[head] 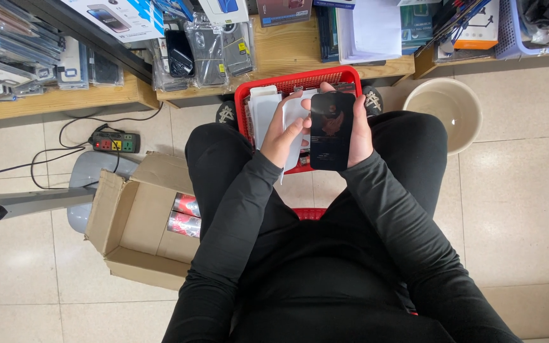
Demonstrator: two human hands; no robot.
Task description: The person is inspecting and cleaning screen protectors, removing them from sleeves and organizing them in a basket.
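From the head camera, a seated person in black sleeves holds a dark phone point(332, 131) upright above their knees. The right hand point(358, 130) wraps around the phone's right edge and back, fingers curled onto it. The left hand point(283, 129) is curled too, its thumb reaching toward the phone's left edge, its fingers gripping a white sheet point(295, 111) just behind the phone. Beneath both hands a red basket point(300, 79) stands on the floor, with white packets point(263, 109) inside. An open cardboard box point(138, 222) sits by the left knee, a beige bucket point(446, 108) near the right knee, and a power strip point(115, 141) lies under the wooden shelf point(287, 47).
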